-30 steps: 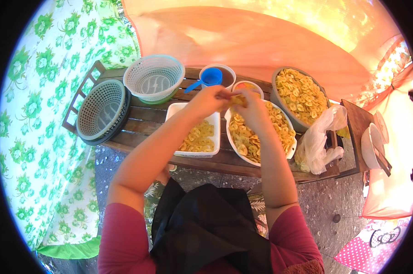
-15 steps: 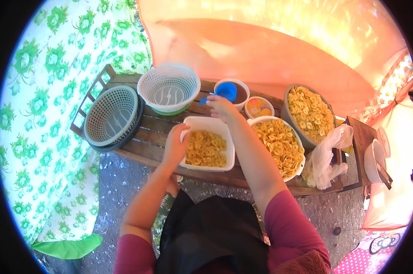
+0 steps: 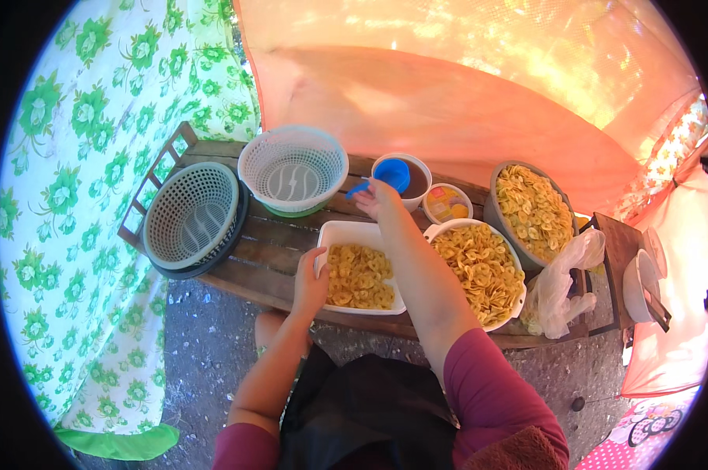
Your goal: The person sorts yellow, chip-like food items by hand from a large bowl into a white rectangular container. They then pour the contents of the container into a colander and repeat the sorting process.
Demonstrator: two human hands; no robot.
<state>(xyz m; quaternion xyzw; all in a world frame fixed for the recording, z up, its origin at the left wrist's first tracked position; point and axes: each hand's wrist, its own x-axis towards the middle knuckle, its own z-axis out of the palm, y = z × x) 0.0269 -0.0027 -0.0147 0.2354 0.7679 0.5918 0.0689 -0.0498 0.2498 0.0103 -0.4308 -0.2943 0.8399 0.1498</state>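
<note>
On the wooden table [image 3: 267,258], a white rectangular tray [image 3: 362,235] of yellow chips sits with the left hand [image 3: 308,283] in a closed grip on its near-left rim. Just beyond it, the right hand [image 3: 377,197] pinches a blue scoop [image 3: 389,174] over a brown bowl [image 3: 416,184].

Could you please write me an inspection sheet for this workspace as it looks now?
Surface: slatted wooden bench on bare ground.
Job's things: white rectangular dish of yellow chips; blue scoop over a round bowl.
Clutter: two empty plastic baskets, two large bowls of chips, small cup, clear plastic bag.
Grippers: left hand grips the dish's rim; right hand is at the scoop's handle.
Cables: nothing seen.
Surroundings: green floral cloth, orange fabric.
</note>
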